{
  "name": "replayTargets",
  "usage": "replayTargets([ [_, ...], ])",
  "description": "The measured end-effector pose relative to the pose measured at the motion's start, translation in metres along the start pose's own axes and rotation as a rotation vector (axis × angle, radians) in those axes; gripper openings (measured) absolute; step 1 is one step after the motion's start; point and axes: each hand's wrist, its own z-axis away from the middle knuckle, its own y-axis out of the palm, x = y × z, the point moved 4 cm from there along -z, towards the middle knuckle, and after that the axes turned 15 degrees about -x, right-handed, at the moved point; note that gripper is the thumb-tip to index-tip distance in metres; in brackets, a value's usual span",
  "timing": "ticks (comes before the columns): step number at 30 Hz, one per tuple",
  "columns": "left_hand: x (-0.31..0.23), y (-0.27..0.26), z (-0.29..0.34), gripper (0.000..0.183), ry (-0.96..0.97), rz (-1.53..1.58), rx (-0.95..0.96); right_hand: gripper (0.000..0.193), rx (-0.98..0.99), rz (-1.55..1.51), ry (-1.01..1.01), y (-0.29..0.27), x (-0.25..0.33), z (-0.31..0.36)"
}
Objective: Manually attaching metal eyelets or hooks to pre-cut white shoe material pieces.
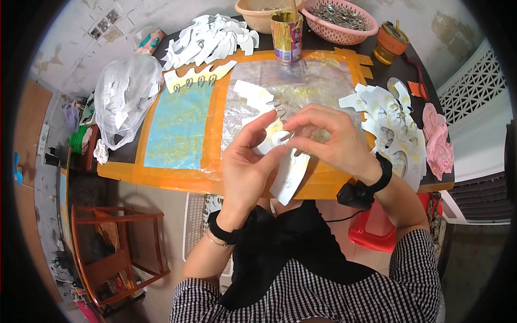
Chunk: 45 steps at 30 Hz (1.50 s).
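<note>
Pinching a white, curved-edged strip between thumb and fingers, my left hand holds it over the orange-bordered, yellow-stained grey plastic sheet. My right hand meets it at the strip's middle, thumb and forefinger nearly together; I cannot tell whether they clamp anything. Silver oval metal loops show beside my left fingertips.

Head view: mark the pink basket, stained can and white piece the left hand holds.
Pink basket [343,37], head view: front wall.
Stained can [286,39], head view: side.
White piece [291,178], head view: lower end.
</note>
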Motion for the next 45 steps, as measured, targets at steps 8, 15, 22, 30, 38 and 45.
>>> replayTargets([
  [8, 0.000, 0.005, -0.001, 0.060, 0.137, -0.297, -0.059, 0.013, -0.148, 0.118, -0.042, -0.007, -0.003, 0.000],
  [15, 0.003, 0.001, -0.006, 0.058, 0.230, -0.292, -0.037, 0.011, -0.121, 0.097, -0.032, -0.005, -0.006, 0.000],
  [22, 0.000, -0.001, -0.006, 0.059, 0.195, -0.314, -0.012, 0.011, -0.028, 0.008, 0.108, -0.007, -0.015, -0.003],
  [30, -0.001, 0.000, -0.004, 0.061, 0.179, -0.422, 0.039, 0.010, -0.019, 0.044, 0.048, -0.009, -0.013, -0.002],
  [38, 0.006, 0.001, -0.008, 0.065, 0.184, -0.417, 0.059, 0.008, -0.019, -0.208, 0.307, -0.006, -0.021, 0.002],
  [45, 0.014, 0.001, -0.012, 0.069, 0.164, -0.351, 0.074, 0.009, -0.021, -0.353, 0.427, -0.003, -0.031, 0.003],
])
